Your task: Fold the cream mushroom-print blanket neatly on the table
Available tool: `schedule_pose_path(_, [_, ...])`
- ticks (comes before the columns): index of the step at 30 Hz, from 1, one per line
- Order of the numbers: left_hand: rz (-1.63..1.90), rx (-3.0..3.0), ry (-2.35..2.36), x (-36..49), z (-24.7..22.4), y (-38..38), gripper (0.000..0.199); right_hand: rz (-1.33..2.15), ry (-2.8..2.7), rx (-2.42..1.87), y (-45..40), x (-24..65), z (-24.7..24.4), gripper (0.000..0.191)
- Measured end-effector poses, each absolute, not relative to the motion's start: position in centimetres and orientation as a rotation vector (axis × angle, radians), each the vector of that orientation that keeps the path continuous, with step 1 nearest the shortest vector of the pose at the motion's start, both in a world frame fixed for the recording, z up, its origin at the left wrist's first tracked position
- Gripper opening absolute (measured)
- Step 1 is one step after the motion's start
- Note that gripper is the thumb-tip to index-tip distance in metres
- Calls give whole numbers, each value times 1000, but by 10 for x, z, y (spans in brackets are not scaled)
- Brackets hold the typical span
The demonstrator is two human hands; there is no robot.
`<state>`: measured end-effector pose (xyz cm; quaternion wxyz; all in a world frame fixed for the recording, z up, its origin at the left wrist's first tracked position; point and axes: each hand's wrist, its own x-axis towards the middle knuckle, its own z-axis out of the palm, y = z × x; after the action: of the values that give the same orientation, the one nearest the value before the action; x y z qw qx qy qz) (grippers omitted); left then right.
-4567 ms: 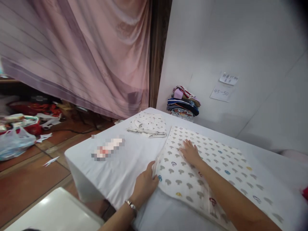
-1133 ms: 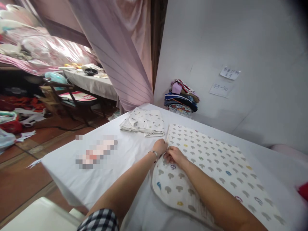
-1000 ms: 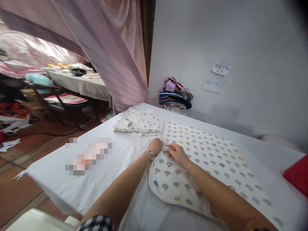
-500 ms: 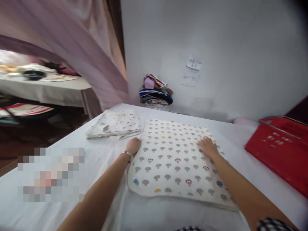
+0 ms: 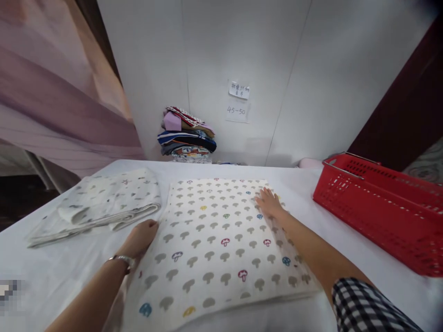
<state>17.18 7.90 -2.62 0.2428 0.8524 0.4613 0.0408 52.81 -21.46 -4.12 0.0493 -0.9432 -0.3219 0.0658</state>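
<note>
A white cloth with a mushroom print (image 5: pixel 218 240) lies folded and mostly flat in front of me. My left hand (image 5: pixel 143 235), with a bracelet at the wrist, is closed at the cloth's left edge; its fingertips are tucked out of sight there. On the upper right part of the cloth, my right hand (image 5: pixel 270 202) lies flat with its fingers spread. A second folded white cloth with a small scattered print (image 5: pixel 110 196) is on the table to the left of my left hand.
The white-covered table (image 5: pixel 294 184) extends under both cloths. At the right stands a red plastic basket (image 5: pixel 377 207) with metal handles. A stack of folded fabrics (image 5: pixel 188 136) sits by the wall behind, below paper notes (image 5: pixel 237 110). A pink curtain (image 5: pixel 62 101) hangs at the left.
The view has turned to the right, so the basket shows more fully. The mushroom cloth appears nearer and larger. Both hands stay at about the same places on it.
</note>
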Motion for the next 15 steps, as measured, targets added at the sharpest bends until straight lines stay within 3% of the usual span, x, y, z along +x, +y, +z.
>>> schedule_pose_path(11, [242, 2181, 1309, 163, -23, 61, 24, 191, -980, -2937, -189, 588, -43, 58])
schedule_pose_path(15, [306, 2116, 1326, 164, -24, 54, 22, 45, -993, -2956, -182, 604, -64, 66])
